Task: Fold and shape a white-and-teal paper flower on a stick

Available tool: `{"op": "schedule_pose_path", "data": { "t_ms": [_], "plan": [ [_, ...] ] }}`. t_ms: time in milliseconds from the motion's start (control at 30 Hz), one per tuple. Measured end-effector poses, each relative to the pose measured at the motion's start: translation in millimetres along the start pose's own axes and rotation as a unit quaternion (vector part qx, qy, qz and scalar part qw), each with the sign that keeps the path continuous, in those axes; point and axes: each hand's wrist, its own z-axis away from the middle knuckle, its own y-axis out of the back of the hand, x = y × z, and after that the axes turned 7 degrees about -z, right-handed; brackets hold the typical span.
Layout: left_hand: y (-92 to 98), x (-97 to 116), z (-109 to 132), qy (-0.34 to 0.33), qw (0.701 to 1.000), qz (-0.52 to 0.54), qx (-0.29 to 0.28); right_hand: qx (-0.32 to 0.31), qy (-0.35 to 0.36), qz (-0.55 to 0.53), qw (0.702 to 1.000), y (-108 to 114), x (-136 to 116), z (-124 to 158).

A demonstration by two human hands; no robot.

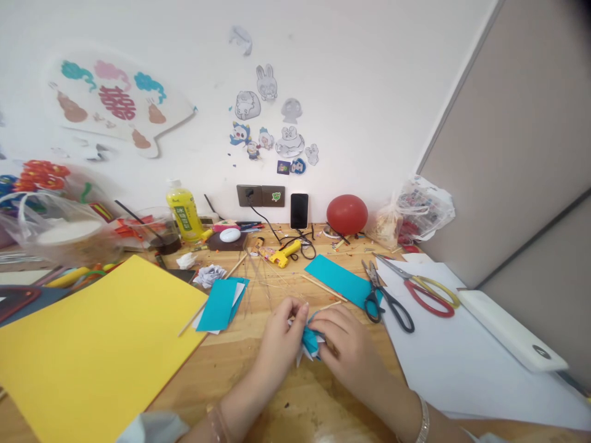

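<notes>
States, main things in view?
Blue paper piece: folded, held by left hand and right hand
Drink bottle: upright, capped
Smartphone: upright, screen dark
Red balloon: inflated
Glue gun: on its side
Black-handled scissors: slightly open
Red-yellow scissors: look shut
Yellow sheet: flat
Plug: plugged in

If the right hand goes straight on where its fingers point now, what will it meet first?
The right hand would probably meet the left hand, just across the folded blue paper between them; the exact depth is unclear.
</notes>
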Motion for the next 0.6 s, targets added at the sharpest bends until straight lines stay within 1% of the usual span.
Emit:
{"op": "schedule_pose_path", "data": {
  "t_ms": [167,267,467,600],
  "plan": [
    [2.5,4,-1,0.035,0.996,0.069,-0.039,-0.063,-0.041,-0.005,0.997,4,-4,-3],
    [2.3,6,-1,0.046,0.994,0.084,-0.052,-0.093,-0.061,-0.017,0.994,6,-6,-4],
    [-0.2,-1,-4,0.032,0.996,0.063,-0.054,-0.116,-0.085,-0.048,0.989,7,-8,-6],
    [-1.2,-5,-4,0.018,0.997,0.056,-0.057,-0.121,-0.082,-0.067,0.987,7,-6,-5]
  ]
}}
